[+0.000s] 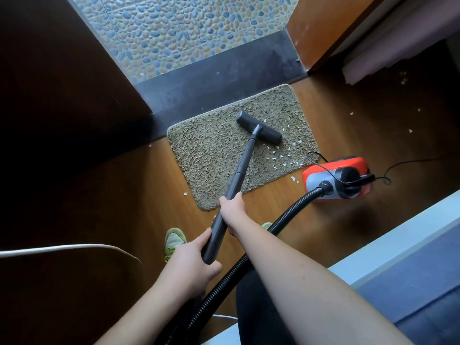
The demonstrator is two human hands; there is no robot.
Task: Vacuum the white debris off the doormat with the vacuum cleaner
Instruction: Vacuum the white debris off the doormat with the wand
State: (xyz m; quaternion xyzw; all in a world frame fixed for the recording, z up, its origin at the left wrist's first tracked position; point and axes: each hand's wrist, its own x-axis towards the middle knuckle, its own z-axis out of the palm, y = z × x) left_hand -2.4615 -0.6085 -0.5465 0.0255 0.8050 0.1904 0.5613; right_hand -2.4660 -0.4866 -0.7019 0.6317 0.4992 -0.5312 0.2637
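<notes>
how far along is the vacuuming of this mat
Partway. The left part of the doormat looks free of flakes. Both hands, left hand and right hand, grip the wand, with the floor head on the mat. White debris remains near the right edge.

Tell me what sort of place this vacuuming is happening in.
Probably a home doorway: a doormat lies on a wood floor at a dark threshold, with pebble tile beyond and an open door alongside.
</notes>
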